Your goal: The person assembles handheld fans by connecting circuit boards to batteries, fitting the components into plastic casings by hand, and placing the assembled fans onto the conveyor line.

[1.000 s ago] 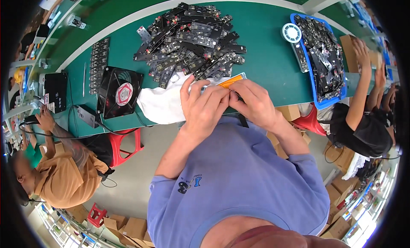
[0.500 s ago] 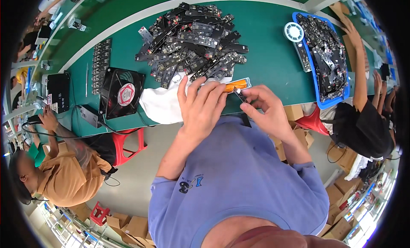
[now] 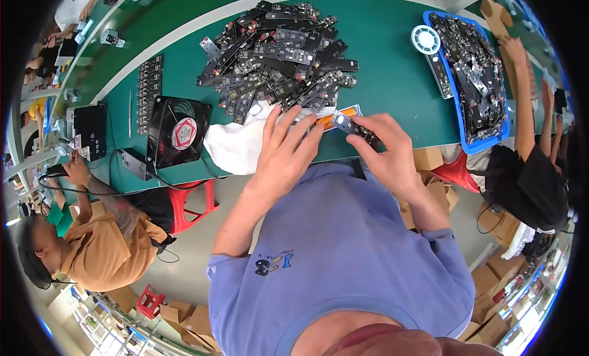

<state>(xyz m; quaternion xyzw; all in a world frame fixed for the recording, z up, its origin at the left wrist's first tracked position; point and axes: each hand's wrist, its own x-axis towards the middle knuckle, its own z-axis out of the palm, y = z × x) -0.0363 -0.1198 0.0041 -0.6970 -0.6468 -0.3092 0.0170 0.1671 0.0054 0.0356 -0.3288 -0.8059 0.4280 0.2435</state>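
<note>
My right hand (image 3: 392,149) pinches a narrow black circuit board (image 3: 366,134) between thumb and fingers, its paler end tilted up to the left. Just behind that board lies an orange strip in a pale frame (image 3: 350,111), partly covered by my fingers. My left hand (image 3: 286,149) has its fingers stretched out and slightly apart, the tips by the strip's left end; whether they press on it is hard to see. A white cloth (image 3: 233,149) lies beside and partly under my left hand. Beyond it rises a large heap of similar black boards (image 3: 276,55).
To the left stand a black fan (image 3: 180,132) and a row of boards (image 3: 150,89). On the right, a blue-rimmed tray (image 3: 457,111) is full of boards, with a white round-headed device (image 3: 426,39) at its edge. Co-workers sit on both sides.
My right hand has turned the circuit board, so its flat face shows more and its pale end points left over the orange strip. My left hand stays almost in place.
</note>
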